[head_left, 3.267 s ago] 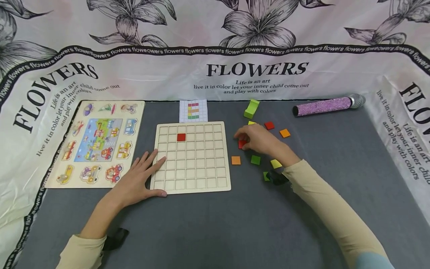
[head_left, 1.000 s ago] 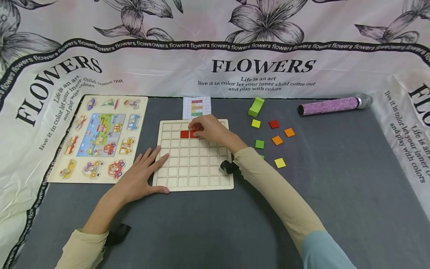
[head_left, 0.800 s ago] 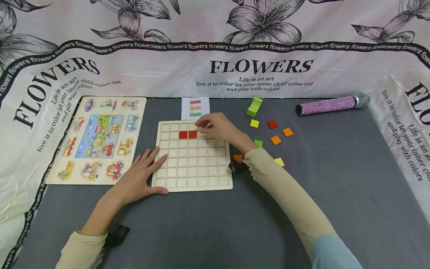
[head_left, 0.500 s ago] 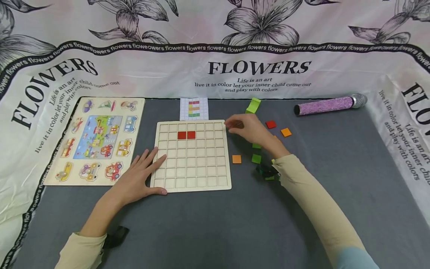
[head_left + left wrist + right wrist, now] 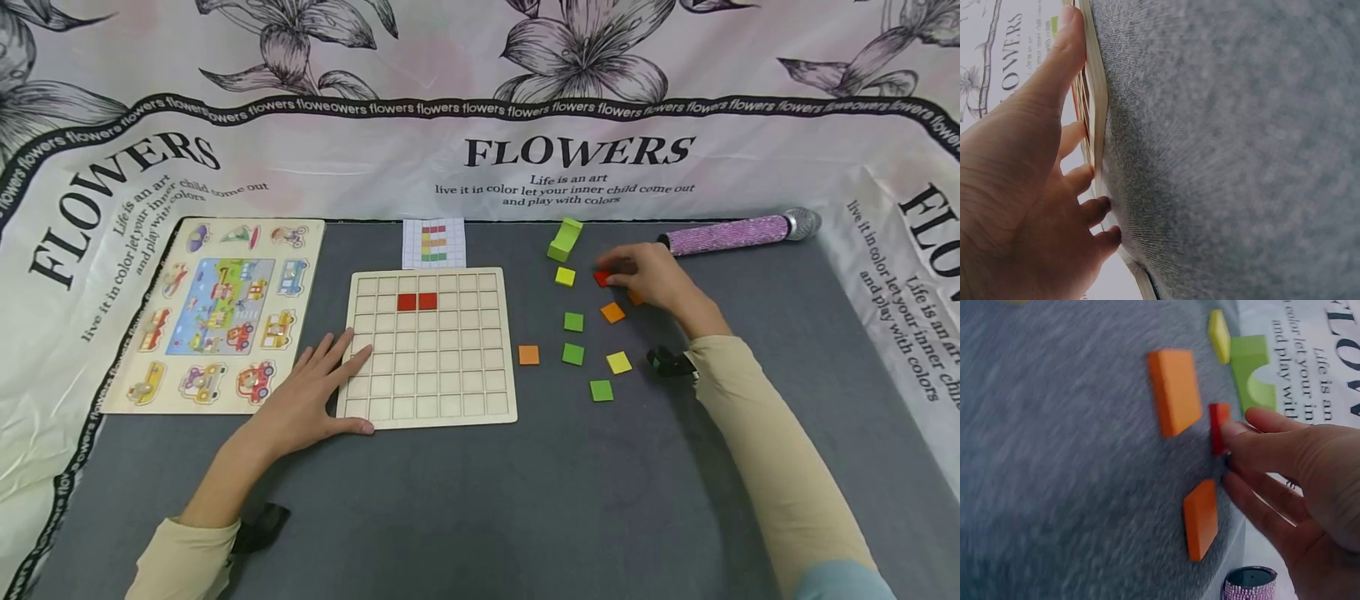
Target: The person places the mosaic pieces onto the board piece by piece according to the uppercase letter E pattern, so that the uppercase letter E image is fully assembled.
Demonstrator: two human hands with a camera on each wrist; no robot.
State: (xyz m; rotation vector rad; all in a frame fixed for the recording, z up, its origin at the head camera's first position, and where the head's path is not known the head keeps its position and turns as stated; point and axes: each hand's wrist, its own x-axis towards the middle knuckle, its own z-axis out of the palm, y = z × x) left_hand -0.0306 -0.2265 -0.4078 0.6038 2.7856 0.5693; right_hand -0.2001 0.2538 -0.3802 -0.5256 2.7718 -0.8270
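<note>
From the head camera, the left hand (image 5: 300, 400) is spread flat, gripping nothing, across the left edge of the grid board (image 5: 450, 367), thumb at its near left corner. Two red tiles (image 5: 417, 302) sit side by side in the board's second row from its far edge. The right hand (image 5: 652, 275), fingers bent, reaches toward the far right corner of the grey surface (image 5: 465, 517), touching a loose red tile (image 5: 601, 279) (whether it is gripped, I cannot tell). Orange, green and yellow tiles lie between there and the board's right edge. A microphone (image 5: 731, 236) lies near the surface's far right corner.

From the left wrist, the thumb lies straight along the board's edge.

From the right wrist, the thumb tip overlaps the loose red tile, with two orange tiles near it.
</note>
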